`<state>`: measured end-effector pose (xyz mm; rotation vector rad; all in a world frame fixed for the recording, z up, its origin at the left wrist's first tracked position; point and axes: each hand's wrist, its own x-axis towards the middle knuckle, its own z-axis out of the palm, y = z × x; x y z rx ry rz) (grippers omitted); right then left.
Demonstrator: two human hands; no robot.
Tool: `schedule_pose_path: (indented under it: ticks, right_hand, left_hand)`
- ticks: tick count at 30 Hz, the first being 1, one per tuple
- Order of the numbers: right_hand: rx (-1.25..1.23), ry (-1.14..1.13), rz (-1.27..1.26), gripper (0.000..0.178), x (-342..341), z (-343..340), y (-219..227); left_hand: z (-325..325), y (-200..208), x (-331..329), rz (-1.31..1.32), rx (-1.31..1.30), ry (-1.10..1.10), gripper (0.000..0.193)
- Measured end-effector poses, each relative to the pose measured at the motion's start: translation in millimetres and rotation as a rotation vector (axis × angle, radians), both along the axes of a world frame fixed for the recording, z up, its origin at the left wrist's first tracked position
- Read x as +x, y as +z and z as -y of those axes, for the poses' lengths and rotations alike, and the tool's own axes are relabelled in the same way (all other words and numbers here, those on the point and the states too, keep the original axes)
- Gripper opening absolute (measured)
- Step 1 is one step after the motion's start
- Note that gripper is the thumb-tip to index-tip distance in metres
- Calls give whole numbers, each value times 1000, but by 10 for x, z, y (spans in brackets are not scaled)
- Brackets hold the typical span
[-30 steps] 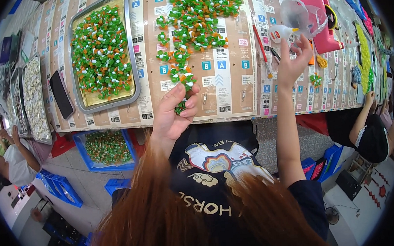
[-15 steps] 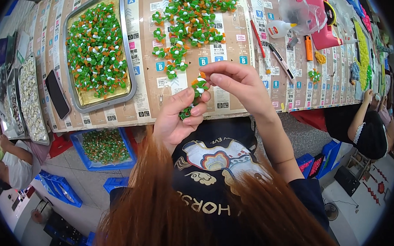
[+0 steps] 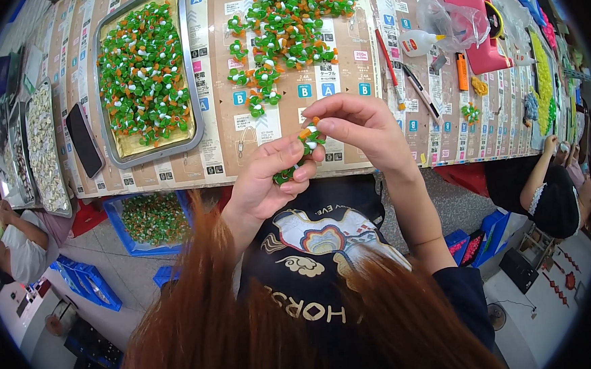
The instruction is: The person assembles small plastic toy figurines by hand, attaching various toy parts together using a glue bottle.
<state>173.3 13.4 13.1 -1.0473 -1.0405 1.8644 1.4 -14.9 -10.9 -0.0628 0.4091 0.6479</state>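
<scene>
Over the table's near edge, my left hand [image 3: 267, 169] is closed round several small green, white and orange plastic pieces [image 3: 311, 140]. The top one sticks up between thumb and fingers. My right hand [image 3: 366, 129] pinches with thumb and forefinger at that piece's orange tip; the fingertips hide part of it. Beyond my hands, a heap of similar pieces [image 3: 293, 32] lies on the printed table covering. To the left, a metal tray [image 3: 197, 116] with a gold lining holds many more of them.
A dark phone [image 3: 85, 140] lies left of the tray. Rightward are a red-handled brush [image 3: 388, 57], a pen [image 3: 422, 94], a white bottle [image 3: 417, 43], an orange cutter [image 3: 462, 71] and a pink tape dispenser [image 3: 479, 28]. A blue crate [image 3: 119, 229] stands below the table. Other people sit at both sides.
Both hands have shifted slightly; the left has moved a little right and down with its pieces. The held top piece has tilted a bit, and the right fingers stay at its tip.
</scene>
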Motion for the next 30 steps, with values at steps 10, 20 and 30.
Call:
schedule_pose_path:
  ticks: [10,20,30]
  right_hand:
    - [42,22,52,15,62,8,0]
    - [174,33,156,14,88,14,-31]
    - [109,-183,149,15,-1,88,-35]
  left_hand:
    - [-31,-9,20,8,-6,-60,24]
    - [-71,46,65,-163,55,-102,28]
    - [-29,56,109,-1116,800,183,17]
